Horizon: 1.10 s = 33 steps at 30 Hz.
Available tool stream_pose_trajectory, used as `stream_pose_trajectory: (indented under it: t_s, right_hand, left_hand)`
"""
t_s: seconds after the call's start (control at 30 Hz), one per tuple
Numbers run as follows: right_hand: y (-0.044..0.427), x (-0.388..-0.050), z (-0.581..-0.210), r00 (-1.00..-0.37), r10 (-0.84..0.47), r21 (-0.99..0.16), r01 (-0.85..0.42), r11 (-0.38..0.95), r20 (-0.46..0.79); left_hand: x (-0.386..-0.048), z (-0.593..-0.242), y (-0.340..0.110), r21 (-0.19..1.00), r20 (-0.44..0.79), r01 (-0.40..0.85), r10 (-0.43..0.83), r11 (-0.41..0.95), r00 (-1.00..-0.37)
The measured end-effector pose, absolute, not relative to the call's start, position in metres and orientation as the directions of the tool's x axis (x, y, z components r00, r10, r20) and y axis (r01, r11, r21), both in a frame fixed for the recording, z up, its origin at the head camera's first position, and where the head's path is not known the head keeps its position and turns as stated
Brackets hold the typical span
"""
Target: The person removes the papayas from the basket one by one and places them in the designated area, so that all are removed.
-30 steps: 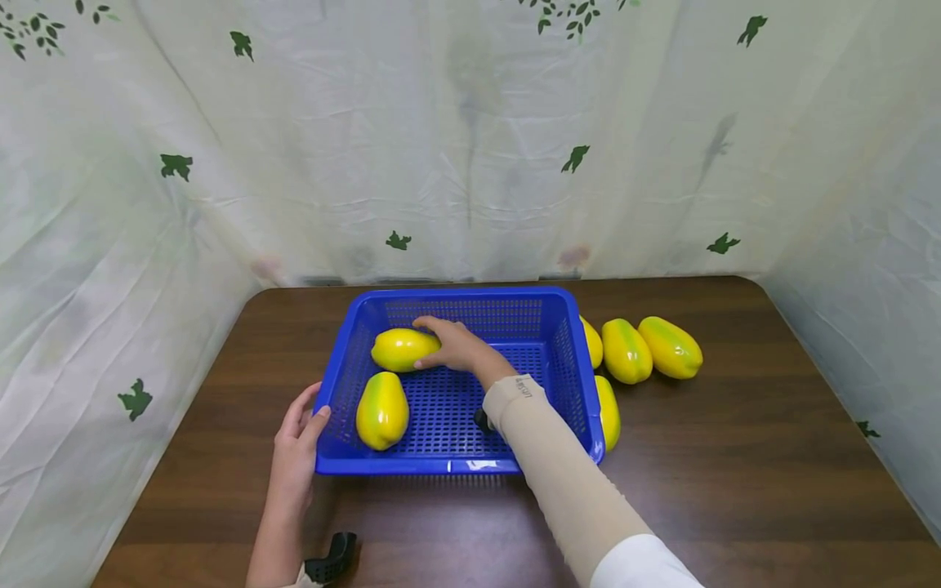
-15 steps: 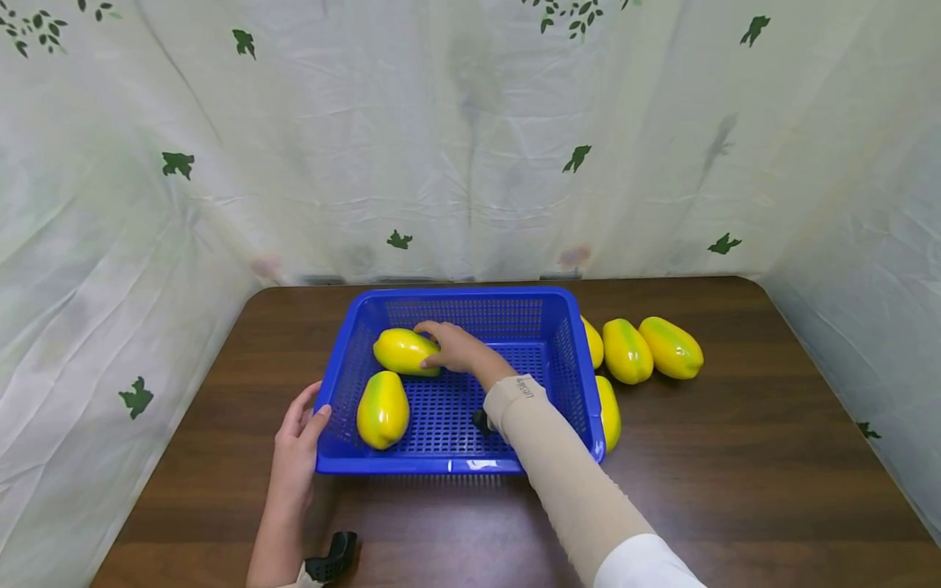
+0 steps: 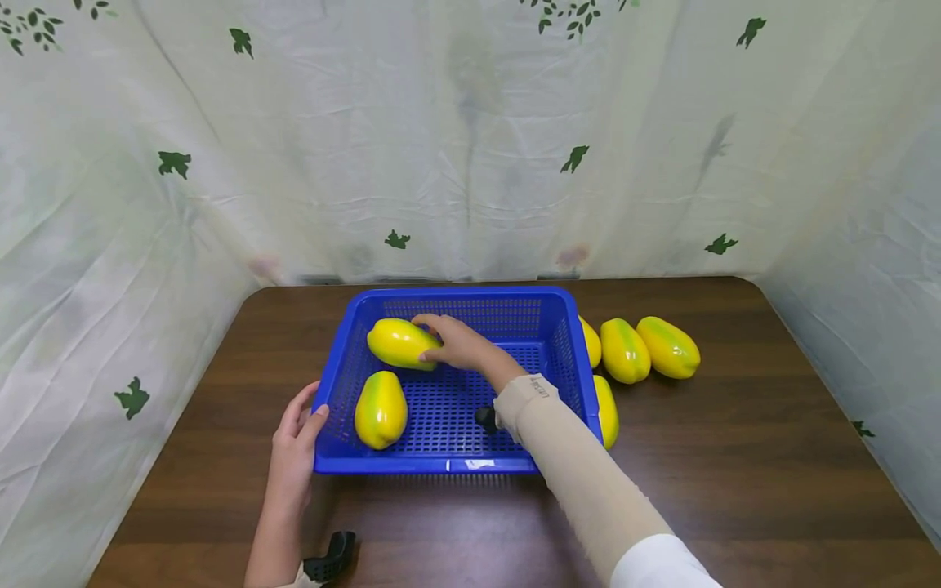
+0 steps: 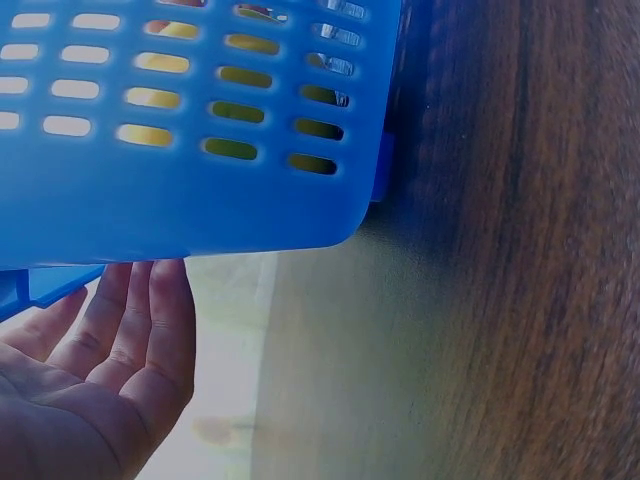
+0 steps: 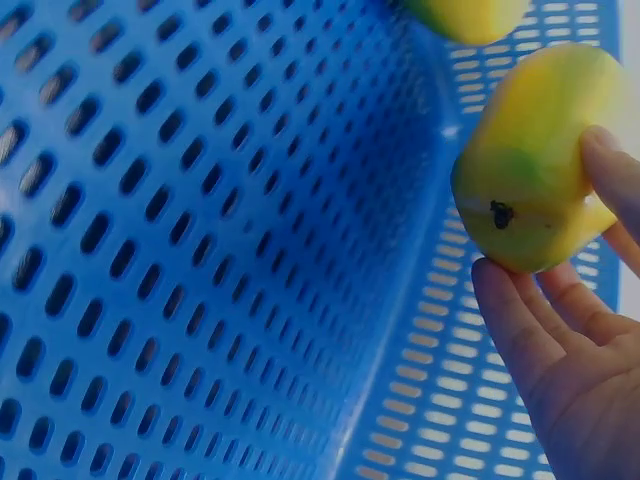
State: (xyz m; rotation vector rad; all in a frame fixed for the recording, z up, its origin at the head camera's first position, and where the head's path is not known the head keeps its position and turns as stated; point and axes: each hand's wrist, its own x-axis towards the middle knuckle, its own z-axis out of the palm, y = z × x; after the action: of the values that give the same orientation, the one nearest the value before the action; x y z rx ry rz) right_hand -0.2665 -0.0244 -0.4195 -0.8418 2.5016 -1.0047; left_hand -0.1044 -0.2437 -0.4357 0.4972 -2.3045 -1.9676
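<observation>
A blue plastic basket (image 3: 448,466) with slotted walls sits on the table. My left hand (image 3: 295,433) holds its left rim, thumb over the edge; in the left wrist view the fingers (image 4: 168,310) reach up under the rim. Inside the basket, my right hand (image 3: 461,345) grips a yellow-green papaya (image 3: 395,342) near the far left corner, fingers and thumb on either side of its right end. The right wrist view shows this papaya (image 5: 540,150) with a dark stem mark facing the camera. A second papaya (image 3: 381,410) lies in the basket's front left.
Right of the basket on the brown wooden table (image 3: 735,457) lie several more papayas, including one papaya (image 3: 625,351) beside another papaya (image 3: 668,348) and one partly hidden papaya (image 3: 607,412) against the basket wall. A pale curtain (image 3: 470,163) with leaf prints hangs behind.
The papaya in my right hand has shifted slightly left and away, and its left end now sits higher. My left hand stays on the basket's rim.
</observation>
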Motion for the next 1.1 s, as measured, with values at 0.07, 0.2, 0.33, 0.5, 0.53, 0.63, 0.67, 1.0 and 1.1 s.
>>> stream_pose_trajectory:
  t_s: [0.07,0.2,0.33,0.5,0.53,0.63,0.67,1.0,1.1]
  right_hand:
    - [-0.024,-0.266,-0.417,-0.772,-0.634,-0.714,-0.415,0.564,-0.051]
    - [-0.021,-0.263,-0.411,-0.760,-0.650,-0.736,-0.440,0.515,0.000]
    - [-0.015,-0.260,-0.405,-0.760,-0.649,-0.759,-0.441,0.478,0.032]
    - [-0.007,-0.257,-0.399,-0.768,-0.639,-0.782,-0.426,0.454,0.047]
    - [-0.005,-0.256,-0.397,-0.769,-0.637,-0.785,-0.426,0.450,0.052]
    - [0.000,-0.253,-0.393,-0.765,-0.640,-0.795,-0.428,0.429,0.067]
    - [0.002,-0.252,-0.392,-0.765,-0.641,-0.800,-0.427,0.421,0.071]
    - [0.022,-0.242,-0.383,-0.782,-0.611,-0.818,-0.429,0.383,0.124]
    - [0.029,-0.239,-0.380,-0.788,-0.594,-0.809,-0.452,0.376,0.164]
  left_hand:
    - [-0.104,-0.436,-0.244,0.970,-0.155,-0.200,-0.289,0.135,-0.945]
    - [-0.104,-0.436,-0.244,0.968,-0.156,-0.205,-0.290,0.146,-0.944]
    - [-0.105,-0.436,-0.244,0.967,-0.155,-0.206,-0.292,0.153,-0.944]
    - [-0.105,-0.436,-0.245,0.967,-0.154,-0.206,-0.299,0.149,-0.942]
    - [-0.105,-0.436,-0.245,0.967,-0.154,-0.206,-0.301,0.148,-0.941]
    - [-0.105,-0.436,-0.244,0.966,-0.154,-0.207,-0.304,0.152,-0.940]
    - [-0.105,-0.436,-0.244,0.966,-0.154,-0.208,-0.304,0.152,-0.940]
    - [-0.104,-0.437,-0.245,0.964,-0.162,-0.215,-0.294,0.156,-0.942]
    - [-0.105,-0.437,-0.245,0.965,-0.163,-0.214,-0.296,0.151,-0.941]
